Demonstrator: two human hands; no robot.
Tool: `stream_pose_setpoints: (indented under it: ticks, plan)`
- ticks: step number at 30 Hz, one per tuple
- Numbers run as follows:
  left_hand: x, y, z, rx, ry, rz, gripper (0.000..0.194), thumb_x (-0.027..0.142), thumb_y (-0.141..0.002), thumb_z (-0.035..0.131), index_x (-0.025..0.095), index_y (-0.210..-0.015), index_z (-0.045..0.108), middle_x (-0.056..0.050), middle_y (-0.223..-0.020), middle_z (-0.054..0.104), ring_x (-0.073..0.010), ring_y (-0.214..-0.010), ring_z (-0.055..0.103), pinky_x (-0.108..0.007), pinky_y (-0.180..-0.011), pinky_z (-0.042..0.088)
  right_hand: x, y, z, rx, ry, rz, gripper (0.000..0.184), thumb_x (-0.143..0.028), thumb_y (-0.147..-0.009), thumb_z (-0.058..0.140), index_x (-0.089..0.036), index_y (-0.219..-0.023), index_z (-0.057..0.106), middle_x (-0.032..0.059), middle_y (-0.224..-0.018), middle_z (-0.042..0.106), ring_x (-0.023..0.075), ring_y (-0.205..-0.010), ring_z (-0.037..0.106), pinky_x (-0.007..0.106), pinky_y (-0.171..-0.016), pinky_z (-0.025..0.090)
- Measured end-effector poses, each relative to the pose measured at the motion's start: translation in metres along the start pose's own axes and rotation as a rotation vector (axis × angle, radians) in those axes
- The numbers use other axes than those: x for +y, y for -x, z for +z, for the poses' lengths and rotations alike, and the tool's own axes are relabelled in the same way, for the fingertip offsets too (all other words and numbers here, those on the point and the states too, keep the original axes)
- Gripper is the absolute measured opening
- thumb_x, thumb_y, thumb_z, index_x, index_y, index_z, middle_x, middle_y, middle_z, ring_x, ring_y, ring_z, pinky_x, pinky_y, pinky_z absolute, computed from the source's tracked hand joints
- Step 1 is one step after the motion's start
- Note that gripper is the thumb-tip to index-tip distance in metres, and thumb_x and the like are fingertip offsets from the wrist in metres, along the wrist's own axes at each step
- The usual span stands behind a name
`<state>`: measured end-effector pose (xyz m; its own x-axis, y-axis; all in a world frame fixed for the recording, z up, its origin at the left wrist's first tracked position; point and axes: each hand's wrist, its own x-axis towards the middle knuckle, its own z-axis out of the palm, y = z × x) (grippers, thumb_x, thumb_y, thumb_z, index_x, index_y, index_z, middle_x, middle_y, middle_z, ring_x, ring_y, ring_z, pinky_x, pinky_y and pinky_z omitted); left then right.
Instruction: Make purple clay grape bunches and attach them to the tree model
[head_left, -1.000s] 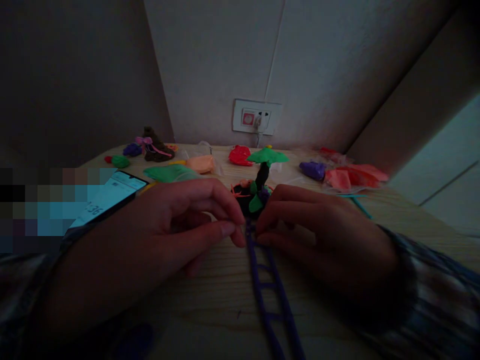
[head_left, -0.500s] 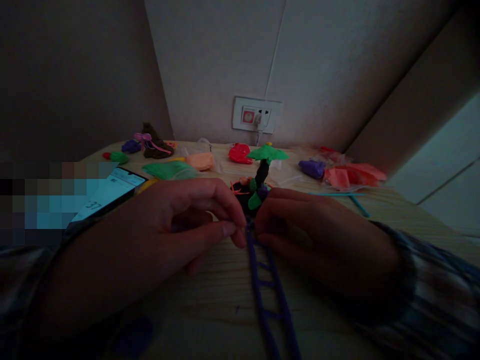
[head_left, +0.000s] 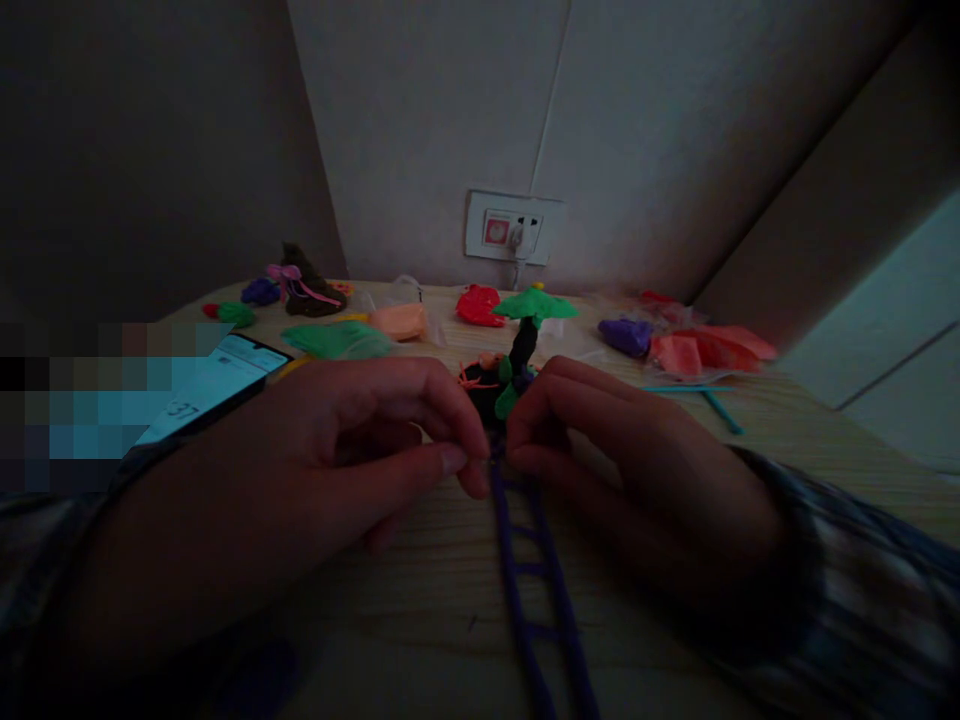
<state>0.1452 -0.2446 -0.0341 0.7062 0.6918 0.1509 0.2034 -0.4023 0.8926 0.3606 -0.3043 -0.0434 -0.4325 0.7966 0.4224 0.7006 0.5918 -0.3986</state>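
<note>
A purple clay ladder (head_left: 529, 569) lies flat on the wooden table, running from the bottom of the view up between my hands. At its far end my left hand (head_left: 360, 450) has thumb and index finger pinched against the left rail. Across from it my right hand (head_left: 600, 450) pinches at the far end of the right rail; the exact contact is partly hidden by the fingers. Just beyond stands a clay tree with a green top (head_left: 535, 304) and black trunk (head_left: 523, 343), on a black base (head_left: 487, 398) with orange, green and purple bits.
A lit phone (head_left: 217, 385) lies left. Behind are a brown clay figure with a pink bow (head_left: 307, 285), green clay (head_left: 334, 340), peach clay (head_left: 399, 322) and red clay (head_left: 480, 306). Bagged purple (head_left: 626, 336) and coral clay (head_left: 709, 350) and teal sticks (head_left: 721, 411) lie right.
My right hand has shifted slightly, its knuckles lifting and the fingertips moving a little up along the ladder's end. My left hand stays almost in place.
</note>
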Motion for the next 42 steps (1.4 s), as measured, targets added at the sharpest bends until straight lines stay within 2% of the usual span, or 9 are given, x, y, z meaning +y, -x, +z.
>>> stream_pose_setpoints:
  ticks: [5, 10, 14, 18, 21, 25, 32, 36, 42]
  plan:
    - [0.001, 0.001, 0.001, -0.006, -0.003, -0.028, 0.017, 0.019, -0.088, 0.063, 0.03, -0.082, 0.075, 0.013, -0.074, 0.075, -0.0013, -0.038, 0.05, -0.007, -0.04, 0.04, -0.001, 0.002, 0.009, 0.21, -0.007, -0.111, 0.022, 0.0, -0.085, 0.05, -0.013, -0.076, 0.065, 0.0028, -0.076, 0.059, 0.0113, -0.063, 0.054, 0.02, -0.054, 0.041]
    - [0.003, 0.002, 0.0, -0.041, -0.057, -0.062, 0.013, 0.025, -0.091, 0.066, 0.031, -0.082, 0.073, 0.012, -0.07, 0.071, -0.0028, -0.04, 0.05, -0.008, -0.04, 0.04, -0.001, 0.001, 0.007, -0.012, 0.045, -0.038, 0.015, -0.008, -0.093, 0.058, -0.016, -0.086, 0.068, 0.0053, -0.091, 0.065, 0.0153, -0.078, 0.061, 0.024, -0.067, 0.048]
    - [0.0, 0.001, -0.002, -0.065, -0.098, -0.055, 0.014, 0.025, -0.091, 0.064, 0.028, -0.082, 0.073, 0.011, -0.068, 0.071, -0.0037, -0.04, 0.051, -0.009, -0.042, 0.041, -0.002, -0.007, 0.007, -0.013, 0.09, 0.02, 0.005, -0.018, -0.093, 0.066, -0.022, -0.094, 0.069, 0.0032, -0.093, 0.063, 0.017, -0.082, 0.06, 0.027, -0.072, 0.048]
    - [-0.002, 0.001, -0.001, -0.06, -0.143, -0.018, 0.014, 0.023, -0.088, 0.064, 0.028, -0.08, 0.075, 0.01, -0.061, 0.066, -0.0092, -0.056, 0.063, -0.009, -0.047, 0.043, -0.003, -0.008, 0.008, -0.023, 0.087, 0.024, 0.006, -0.021, -0.094, 0.065, -0.022, -0.097, 0.071, 0.0033, -0.094, 0.063, 0.0174, -0.084, 0.061, 0.028, -0.072, 0.048]
    - [-0.002, 0.001, 0.0, -0.061, -0.161, 0.015, 0.017, 0.022, -0.089, 0.063, 0.029, -0.081, 0.075, 0.01, -0.052, 0.058, -0.0128, -0.066, 0.069, -0.011, -0.053, 0.046, -0.004, -0.003, 0.004, -0.033, 0.067, 0.025, 0.007, -0.018, -0.094, 0.064, -0.022, -0.094, 0.07, 0.0024, -0.092, 0.064, 0.0161, -0.083, 0.062, 0.026, -0.071, 0.048]
    - [0.0, 0.003, 0.0, -0.079, -0.225, 0.037, 0.017, 0.022, -0.094, 0.06, 0.027, -0.084, 0.073, 0.011, -0.059, 0.062, -0.0108, -0.075, 0.07, -0.011, -0.06, 0.047, -0.005, 0.005, 0.0, -0.008, -0.019, -0.008, 0.023, -0.008, -0.096, 0.05, -0.019, -0.086, 0.068, 0.0006, -0.09, 0.067, 0.0112, -0.08, 0.063, 0.021, -0.069, 0.047]
    - [0.005, 0.008, 0.0, -0.091, -0.299, 0.069, 0.022, 0.017, -0.095, 0.056, 0.028, -0.084, 0.072, 0.016, -0.074, 0.072, -0.0025, -0.063, 0.064, -0.008, -0.06, 0.044, -0.008, 0.007, -0.002, 0.022, -0.035, -0.095, 0.026, -0.008, -0.097, 0.047, -0.017, -0.087, 0.068, -0.0002, -0.088, 0.067, 0.0094, -0.08, 0.063, 0.018, -0.069, 0.048]
    - [0.005, 0.006, 0.001, -0.098, -0.266, 0.066, 0.023, 0.016, -0.095, 0.055, 0.029, -0.086, 0.071, 0.017, -0.076, 0.073, -0.0048, -0.072, 0.069, -0.009, -0.063, 0.046, -0.011, 0.009, -0.005, 0.037, 0.015, -0.11, 0.026, -0.006, -0.095, 0.047, -0.016, -0.086, 0.069, -0.0009, -0.086, 0.064, 0.008, -0.076, 0.06, 0.017, -0.062, 0.046]
    - [0.008, 0.006, 0.001, -0.088, -0.279, 0.04, 0.02, 0.02, -0.094, 0.056, 0.026, -0.08, 0.07, 0.011, -0.068, 0.068, -0.0094, -0.066, 0.065, -0.014, -0.056, 0.044, -0.013, 0.009, -0.006, 0.038, -0.029, -0.1, 0.026, -0.01, -0.099, 0.045, -0.019, -0.092, 0.067, -0.0007, -0.091, 0.066, 0.0083, -0.077, 0.061, 0.019, -0.061, 0.047]
